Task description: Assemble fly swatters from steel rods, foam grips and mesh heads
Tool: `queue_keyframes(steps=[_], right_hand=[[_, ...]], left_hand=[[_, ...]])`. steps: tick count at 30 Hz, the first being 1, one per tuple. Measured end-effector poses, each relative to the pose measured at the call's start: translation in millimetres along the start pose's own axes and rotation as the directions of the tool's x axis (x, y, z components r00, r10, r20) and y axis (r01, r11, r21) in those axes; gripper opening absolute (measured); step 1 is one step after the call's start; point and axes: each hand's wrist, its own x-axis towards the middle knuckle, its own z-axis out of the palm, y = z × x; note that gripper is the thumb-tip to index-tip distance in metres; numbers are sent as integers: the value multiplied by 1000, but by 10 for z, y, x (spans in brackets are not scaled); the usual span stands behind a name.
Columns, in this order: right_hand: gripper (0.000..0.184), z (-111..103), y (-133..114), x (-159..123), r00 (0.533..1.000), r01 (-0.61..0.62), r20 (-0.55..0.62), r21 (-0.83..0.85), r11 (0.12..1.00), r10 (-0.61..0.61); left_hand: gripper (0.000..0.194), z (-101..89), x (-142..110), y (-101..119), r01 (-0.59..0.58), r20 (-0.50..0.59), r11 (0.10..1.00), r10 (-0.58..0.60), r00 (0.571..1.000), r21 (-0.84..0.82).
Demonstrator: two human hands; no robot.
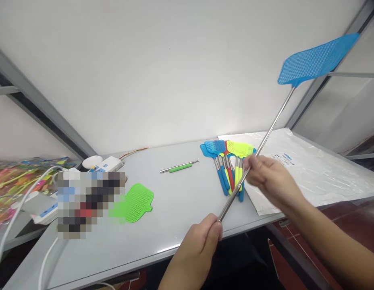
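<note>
A fly swatter with a blue mesh head (316, 60) is raised above the table, its metal rod extended and slanting up to the right. My left hand (199, 241) is closed around the lower end, hiding the handle. Partway up the rod, the fingers of my right hand (265, 175) pinch it. Behind the rod lies a bunch of shortened swatters (229, 167) with blue, yellow and red heads and handles. Apart from them are a metal rod with a green handle (181, 167) and a loose green swatter head (140, 202).
A white plastic mailing bag (308, 173) covers the table's right end. Power strips (110, 164), white cables and a blurred-out patch (90, 205) occupy the left side. Bagged colourful items (20, 181) are at the far left. A white wall (163, 80) rises behind the grey table (175, 209).
</note>
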Motion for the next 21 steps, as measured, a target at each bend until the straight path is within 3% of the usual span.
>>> queue_keyframes(steps=[2,4,7,9,12,15,18,21], right_hand=[[33,-68,-41,94,999,29,-40,41,999,-28],[34,-82,-33,142,1000,12,-15,68,998,-11],[37,-10,29,112,1000,-18,21,128,992,15],[39,52,69,55,998,-49,49,142,989,42],[39,47,101,11,995,-68,77,98,993,60],[38,-164,69,102,998,-42,46,13,999,42],[37,-523,-71,293,986,82,-149,27,996,-77],[34,-786,-241,406,963,145,-236,37,989,-132]], left_hand=[[42,-31,-8,-21,41,29,999,-40,999,-20],[40,-51,4,-53,96,134,990,-82,988,-104],[36,-42,46,-77,115,248,965,-54,967,-238],[37,-10,71,-66,89,223,956,-26,974,-279],[40,35,86,-22,85,186,975,-46,982,-206],[42,48,73,25,82,121,996,-76,990,-44],[41,60,46,39,55,79,991,-65,995,125],[39,68,12,23,38,53,974,-51,997,225]])
